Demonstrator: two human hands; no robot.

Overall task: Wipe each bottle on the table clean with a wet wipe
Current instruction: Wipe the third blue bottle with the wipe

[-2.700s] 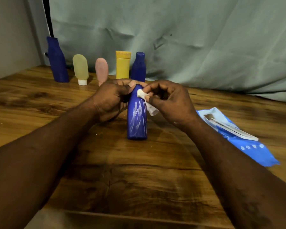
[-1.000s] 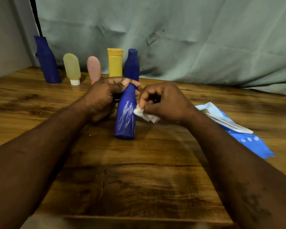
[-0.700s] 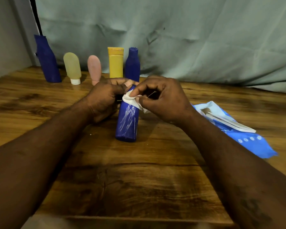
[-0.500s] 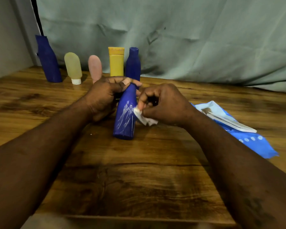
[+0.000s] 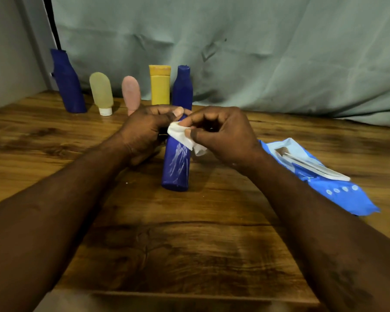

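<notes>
Wooden table (image 5: 189, 255): left hand (image 5: 142, 134) steadies blue bottle (image 5: 176, 165), right hand (image 5: 223, 136) rubs wipe (image 5: 180, 135)

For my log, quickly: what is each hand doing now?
Left hand: grips the blue bottle near its top.
Right hand: pinches the wipe against the bottle.
</notes>
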